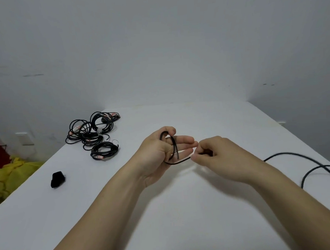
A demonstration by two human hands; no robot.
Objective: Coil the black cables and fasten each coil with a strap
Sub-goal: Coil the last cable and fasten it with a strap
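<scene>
Black cable [174,147] looped across left hand [154,156], thumb gripping, right hand [219,156] fingers pinching the strand

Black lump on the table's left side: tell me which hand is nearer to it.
Left. The left hand, holding the cable in loops, is right of the lump; the right hand, pinching that cable, is beyond it, farther right.

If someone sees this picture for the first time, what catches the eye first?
The two hands in the centre: the left hand holds small loops of a black cable, the right hand pinches it beside them. Next, the heap of coiled cables on the table, far left.
</scene>
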